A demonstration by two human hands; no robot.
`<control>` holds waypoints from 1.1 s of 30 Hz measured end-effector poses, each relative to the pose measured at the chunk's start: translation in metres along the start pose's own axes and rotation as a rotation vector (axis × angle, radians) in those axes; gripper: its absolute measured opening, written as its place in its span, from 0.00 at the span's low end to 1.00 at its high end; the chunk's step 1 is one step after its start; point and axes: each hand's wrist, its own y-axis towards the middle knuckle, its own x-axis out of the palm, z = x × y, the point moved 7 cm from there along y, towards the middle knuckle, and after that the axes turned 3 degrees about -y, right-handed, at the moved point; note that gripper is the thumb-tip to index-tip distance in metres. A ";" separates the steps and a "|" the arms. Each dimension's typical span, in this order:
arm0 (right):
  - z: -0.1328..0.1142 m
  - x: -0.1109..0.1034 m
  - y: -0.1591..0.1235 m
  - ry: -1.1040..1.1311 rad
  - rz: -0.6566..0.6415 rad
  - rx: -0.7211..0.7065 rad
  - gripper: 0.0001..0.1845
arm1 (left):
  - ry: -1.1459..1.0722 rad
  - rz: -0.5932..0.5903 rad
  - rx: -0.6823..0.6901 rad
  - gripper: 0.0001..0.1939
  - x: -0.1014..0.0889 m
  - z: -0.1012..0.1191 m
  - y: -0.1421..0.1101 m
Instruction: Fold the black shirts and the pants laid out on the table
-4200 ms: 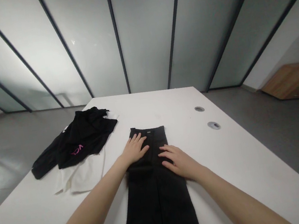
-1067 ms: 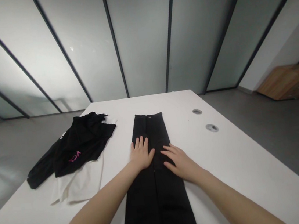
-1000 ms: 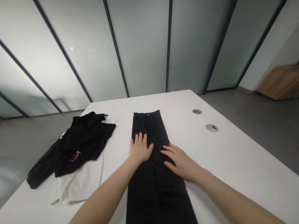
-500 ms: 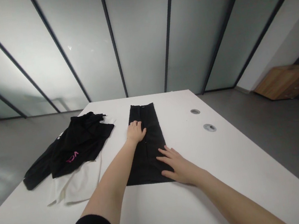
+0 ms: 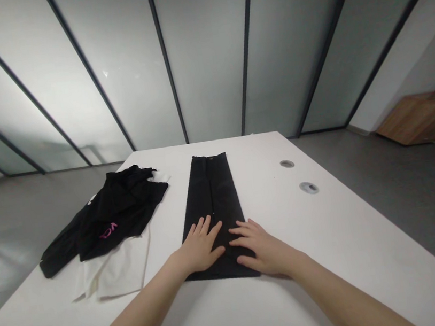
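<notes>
Under my fingers [image 5: 211, 230], the black trousers [image 5: 211, 196] are matt cloth. The desk [image 5: 331, 222] is smooth and white, with a metal-looking grommet [image 5: 309, 188] at centre right. Frosted glass panels [image 5: 207, 62] fill the top of the frame, and a wood-veneer cabinet [image 5: 417, 118] sits at far right.

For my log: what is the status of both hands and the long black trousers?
Left hand, right hand open, flat on long black trousers. Black pink-lettered garment, white cloth: apart, to the left.

Frosted glass partition behind a white bench [image 5: 332, 233]

Glass panels [image 5: 206, 56] are divided by dark frames [image 5: 246, 51]; a grey floor [image 5: 409, 201] is laid below, and a low wooden cabinet [image 5: 417, 118] is set by a white wall [image 5: 400, 56].
</notes>
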 end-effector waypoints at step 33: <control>0.032 0.008 0.009 -0.153 0.216 0.131 0.20 | -0.055 0.286 0.075 0.20 -0.016 -0.010 -0.015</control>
